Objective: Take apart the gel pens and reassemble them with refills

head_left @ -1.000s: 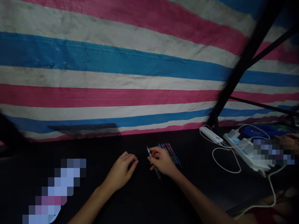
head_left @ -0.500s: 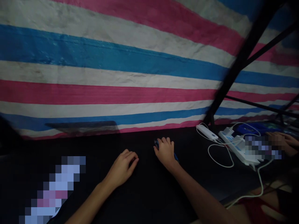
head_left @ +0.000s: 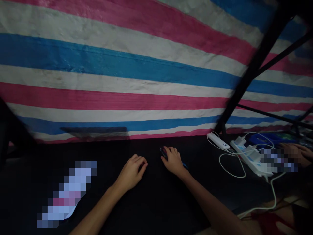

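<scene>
My left hand (head_left: 134,171) rests on the black table (head_left: 156,202), its fingers curled and pressed together around something small and reddish that I cannot make out. To its right, my right hand (head_left: 173,160) lies with curled fingers over a dark, slim object with blue parts (head_left: 185,165). One end of that object shows beyond the thumb, the other near the wrist; the palm hides its middle. The two hands are apart. A blurred-out, bright flat object (head_left: 70,192) lies on the table to the left of my left hand.
At the right are a white power strip (head_left: 251,160) with plugs, a white device (head_left: 218,141) and looping cables. Beyond them lies a blue object (head_left: 261,138), near another person's hand (head_left: 293,150). Black metal bars (head_left: 244,81) stand before a striped sheet (head_left: 137,101).
The view has shifted slightly, so the table objects sit a little further right. Something reddish now shows at my left fingers, and a reddish patch shows by my right fingers.
</scene>
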Demonstrator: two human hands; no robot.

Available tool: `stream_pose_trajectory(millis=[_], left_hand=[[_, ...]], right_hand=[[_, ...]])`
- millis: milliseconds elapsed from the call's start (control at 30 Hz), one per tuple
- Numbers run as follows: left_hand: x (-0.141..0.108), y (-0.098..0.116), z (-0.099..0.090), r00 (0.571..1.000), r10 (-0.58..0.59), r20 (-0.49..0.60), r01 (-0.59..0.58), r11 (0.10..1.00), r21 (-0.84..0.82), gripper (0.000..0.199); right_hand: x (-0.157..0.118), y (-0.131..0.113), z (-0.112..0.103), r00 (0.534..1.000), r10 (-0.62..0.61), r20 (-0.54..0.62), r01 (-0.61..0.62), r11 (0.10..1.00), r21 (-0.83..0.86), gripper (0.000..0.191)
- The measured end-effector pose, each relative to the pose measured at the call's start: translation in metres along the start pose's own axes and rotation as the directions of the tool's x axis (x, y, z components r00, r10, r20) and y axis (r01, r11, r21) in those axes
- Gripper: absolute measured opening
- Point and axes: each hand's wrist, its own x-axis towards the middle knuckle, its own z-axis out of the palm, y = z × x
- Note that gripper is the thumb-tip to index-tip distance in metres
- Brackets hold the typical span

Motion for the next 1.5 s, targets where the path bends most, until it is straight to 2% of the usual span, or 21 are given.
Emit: stream_pose_trajectory(millis=[100, 167, 233, 333, 433, 500, 567, 633, 700, 767, 833, 900, 967, 1033, 1100, 1200, 1333, 1500], left_hand=[[0.000, -0.001, 0.000, 1.000, 0.008, -0.024, -0.008, 1.000, 0.013, 0.021], [0.001, -0.002, 0.000, 0.999, 0.014, -0.042, -0.013, 1.000, 0.025, 0.021], [0.001, -0.005, 0.000, 0.998, 0.017, -0.061, -0.015, 0.999, 0.038, 0.021], [0.002, -0.012, -0.002, 0.990, -0.013, -0.143, 0.024, 0.997, 0.075, 0.020], [0.002, -0.025, -0.005, 0.956, -0.096, -0.278, 0.132, 0.984, 0.115, 0.016], [0.002, -0.034, -0.006, 0.937, -0.140, -0.320, 0.182, 0.978, 0.104, 0.017], [0.001, -0.042, -0.005, 0.940, -0.150, -0.306, 0.178, 0.982, 0.067, 0.020], [0.001, -0.047, -0.002, 0.954, -0.134, -0.270, 0.148, 0.989, 0.033, 0.025], [0.000, -0.051, 0.003, 0.967, -0.118, -0.224, 0.126, 0.992, 0.022, 0.031], [-0.001, -0.053, 0.008, 0.979, -0.107, -0.175, 0.113, 0.993, 0.024, 0.038], [-0.002, -0.056, 0.011, 0.988, -0.094, -0.125, 0.100, 0.994, 0.041, 0.046], [-0.003, -0.059, 0.014, 0.993, -0.087, -0.084, 0.093, 0.993, 0.068, 0.053], [-0.002, -0.062, 0.015, 0.994, -0.090, -0.056, 0.094, 0.992, 0.084, 0.055], [0.000, -0.064, 0.017, 0.995, -0.096, -0.027, 0.098, 0.991, 0.088, 0.054], [0.003, -0.063, 0.017, 0.994, -0.106, 0.008, 0.105, 0.990, 0.092, 0.052], [0.005, -0.062, 0.019, 0.990, -0.138, 0.016, 0.135, 0.985, 0.111, 0.051], [0.006, -0.060, 0.024, 0.985, -0.170, -0.038, 0.173, 0.976, 0.133, 0.050], [0.007, -0.061, 0.028, 0.989, -0.121, -0.079, 0.131, 0.982, 0.138, 0.045]], right_hand=[[0.009, -0.011, 0.000, 0.982, -0.187, 0.035, 0.185, 0.981, 0.052, 0.048], [0.017, -0.020, 0.002, 0.944, -0.324, 0.060, 0.317, 0.943, 0.102, 0.048], [0.027, -0.031, 0.005, 0.888, -0.455, 0.066, 0.440, 0.883, 0.163, 0.047], [0.043, -0.049, 0.013, 0.778, -0.625, 0.059, 0.596, 0.765, 0.243, 0.044], [0.056, -0.067, 0.021, 0.704, -0.707, 0.067, 0.668, 0.692, 0.274, 0.043], [0.062, -0.074, 0.023, 0.683, -0.726, 0.073, 0.684, 0.672, 0.282, 0.048], [0.064, -0.075, 0.021, 0.677, -0.733, 0.063, 0.687, 0.660, 0.304, 0.055], [0.063, -0.070, 0.015, 0.693, -0.721, 0.032, 0.670, 0.660, 0.340, 0.061], [0.059, -0.059, 0.006, 0.730, -0.683, -0.003, 0.634, 0.676, 0.376, 0.066], [0.054, -0.044, -0.001, 0.786, -0.618, -0.031, 0.571, 0.705, 0.420, 0.067], [0.050, -0.027, -0.003, 0.860, -0.506, -0.075, 0.468, 0.720, 0.513, 0.060], [0.050, -0.014, 0.000, 0.933, -0.347, -0.097, 0.321, 0.677, 0.662, 0.048], [0.053, -0.006, 0.009, 0.974, -0.217, -0.060, 0.174, 0.558, 0.811, 0.048], [0.058, -0.005, 0.020, 0.990, -0.144, -0.002, 0.069, 0.461, 0.885, 0.054], [0.063, -0.010, 0.029, 0.991, -0.128, 0.023, 0.031, 0.403, 0.915, 0.057], [0.069, -0.022, 0.038, 0.991, -0.133, 0.031, 0.018, 0.354, 0.935, 0.059], [0.073, -0.034, 0.041, 0.994, -0.104, 0.017, 0.016, 0.309, 0.951, 0.057], [0.074, -0.041, 0.042, 0.999, -0.051, 0.004, 0.003, 0.148, 0.989, 0.058]])
